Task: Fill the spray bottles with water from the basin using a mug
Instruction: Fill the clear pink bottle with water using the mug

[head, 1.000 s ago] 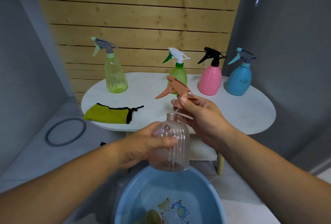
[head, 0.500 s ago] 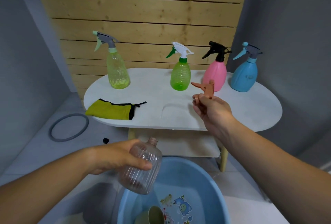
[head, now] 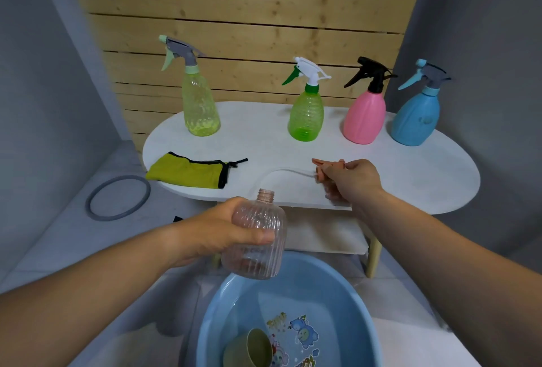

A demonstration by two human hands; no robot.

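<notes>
White table (head: 425,179): four capped spray bottles (head: 306,116), yellow-green cloth (head: 187,173).
Left hand (head: 217,229) grips clear bottle (head: 258,249); right hand (head: 355,182) holds sprayer head (head: 328,165).

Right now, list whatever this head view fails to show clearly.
Mug: head view, its lower part is cut off by the bottom edge.
Basin: near half cut off by the same edge; water level unclear.
Clear bottle: left hand covers its left side; contents cannot be told.
Orange spray head: right hand hides its collar.
Small black thing on the floor: too small, partly behind the left forearm.
</notes>
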